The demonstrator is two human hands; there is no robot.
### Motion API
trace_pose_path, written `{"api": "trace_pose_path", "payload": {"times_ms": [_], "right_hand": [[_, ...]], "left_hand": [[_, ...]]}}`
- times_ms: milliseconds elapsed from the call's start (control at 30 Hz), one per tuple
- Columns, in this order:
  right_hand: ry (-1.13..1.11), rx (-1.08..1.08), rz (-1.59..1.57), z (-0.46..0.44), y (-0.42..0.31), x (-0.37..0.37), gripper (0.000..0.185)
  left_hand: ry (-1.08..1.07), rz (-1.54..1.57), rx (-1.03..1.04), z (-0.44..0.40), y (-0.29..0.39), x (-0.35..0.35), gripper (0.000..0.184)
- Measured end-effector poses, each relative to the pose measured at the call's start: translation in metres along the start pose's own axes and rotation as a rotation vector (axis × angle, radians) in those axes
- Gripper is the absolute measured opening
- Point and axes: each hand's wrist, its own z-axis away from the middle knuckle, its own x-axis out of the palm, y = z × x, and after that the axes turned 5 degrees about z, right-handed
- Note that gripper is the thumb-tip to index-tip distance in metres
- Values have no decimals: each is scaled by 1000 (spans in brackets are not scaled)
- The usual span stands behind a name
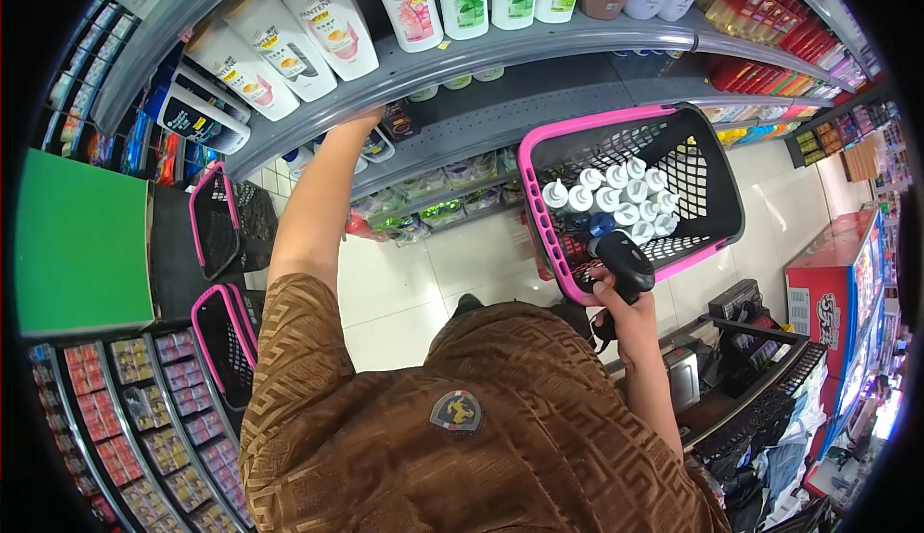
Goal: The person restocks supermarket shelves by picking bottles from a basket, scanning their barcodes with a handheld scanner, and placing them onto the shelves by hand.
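My left hand (362,119) reaches in under the upper shelf, and the shelf edge hides its fingers. Just right of it on the lower shelf stands a dark box (398,121), beside a dark-labelled bottle (378,146). My right hand (628,319) is wrapped around the grip of a black handheld barcode scanner (628,265). Beyond the scanner is a black mesh shopping basket with a pink rim (597,125). Several white pump-top bottles (616,177) stand upright in it, with a few dark blue caps (601,224) at the near side.
Shampoo bottles (325,18) line the upper shelf (423,68). Two more pink-rimmed baskets (214,220) sit at the left, near a green panel (82,244). A cluttered dark cart or rack (751,379) stands at the lower right, before a red cabinet (833,292).
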Motion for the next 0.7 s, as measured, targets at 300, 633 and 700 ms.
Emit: {"api": "trace_pose_path", "payload": {"times_ms": [300, 633, 700], "right_hand": [[-7, 43, 2, -11, -2, -23, 19], [-13, 66, -3, -24, -13, -55, 18], [-34, 72, -36, -28, -11, -67, 17]], "left_hand": [[-27, -11, -30, 1, 2, -1, 51], [-79, -26, -72, 10, 10, -4, 53], [-39, -140, -58, 16, 9, 14, 53]]}}
